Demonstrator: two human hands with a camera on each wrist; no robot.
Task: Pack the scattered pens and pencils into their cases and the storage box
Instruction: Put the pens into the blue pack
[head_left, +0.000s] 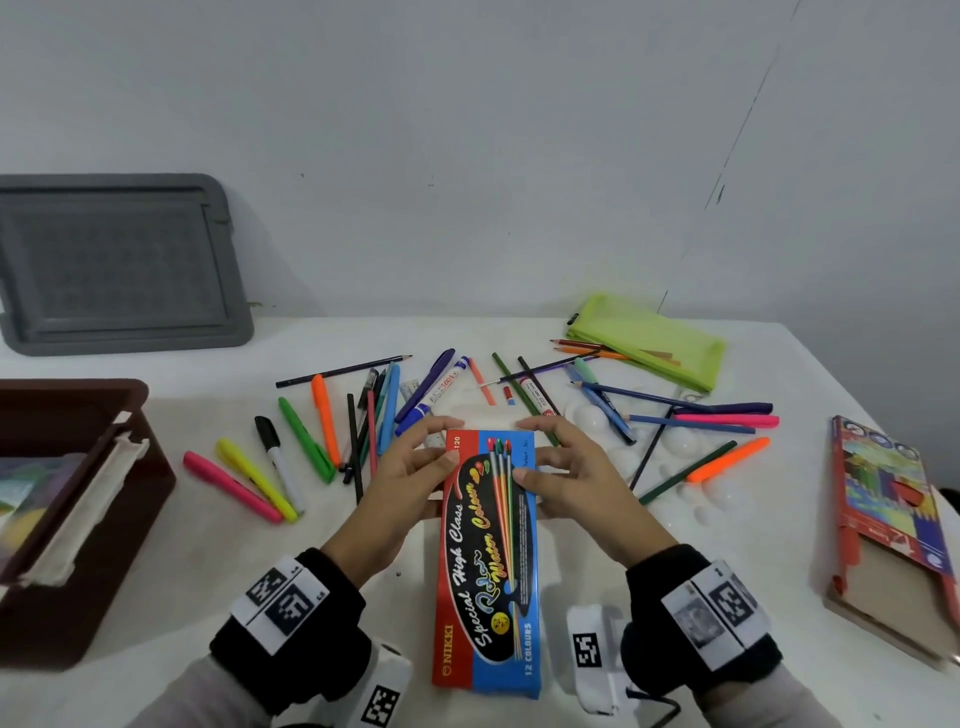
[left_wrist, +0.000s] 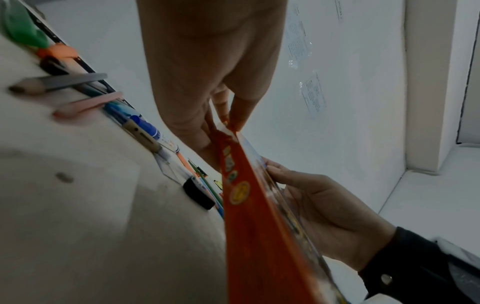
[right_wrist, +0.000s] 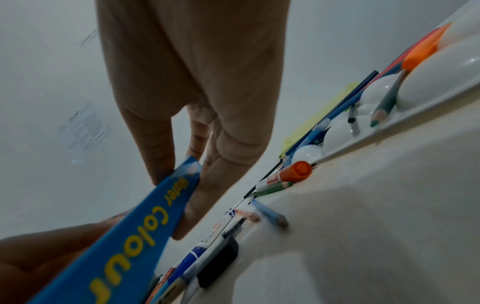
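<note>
Watercolour box (head_left: 488, 561) is held flat just above the table (head_left: 727, 582), near edge twd the person, both hands clamped on its far end — left hand (head_left: 410, 467) on the red edge, right hand (head_left: 566, 467) on the blue. Thin card, prob light & crushable; grip the long edges, not the flap. Contents can't be seen. Beyond, scattered pens (head_left: 311, 441), then green pouch (head_left: 649, 338) — whether it's open, can't tell.

Grey sleeves (head_left: 208, 691), black wrist bands (head_left: 291, 623), white square-coded tags (head_left: 278, 603), bare fingers (head_left: 436, 423)
</note>
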